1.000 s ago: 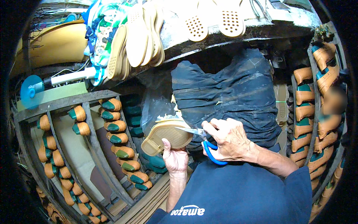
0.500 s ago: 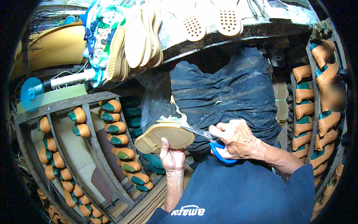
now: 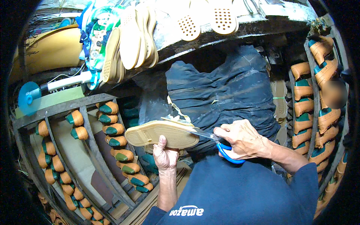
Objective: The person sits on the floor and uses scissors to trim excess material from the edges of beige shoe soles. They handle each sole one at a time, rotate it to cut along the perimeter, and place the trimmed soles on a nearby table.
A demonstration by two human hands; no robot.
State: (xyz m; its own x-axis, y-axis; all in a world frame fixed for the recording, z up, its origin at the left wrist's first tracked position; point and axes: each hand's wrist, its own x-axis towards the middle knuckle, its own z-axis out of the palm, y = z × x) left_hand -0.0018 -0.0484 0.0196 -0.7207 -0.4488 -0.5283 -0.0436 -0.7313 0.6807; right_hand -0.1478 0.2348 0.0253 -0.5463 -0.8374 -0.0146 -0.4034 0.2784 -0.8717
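Head view: left hand clasps tan shoe sole, probably light, stiffly bendy; 6 o'clock edge suits holding. Right hand grips blue-handled scissors, 3 o'clock.

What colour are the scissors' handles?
The scissors' handles are bright blue, best seen in the head view.

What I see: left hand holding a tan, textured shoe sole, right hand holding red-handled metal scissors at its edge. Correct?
No: the head view shows blue handles on the metal scissors in the right hand. The left hand holds the tan, textured shoe sole.
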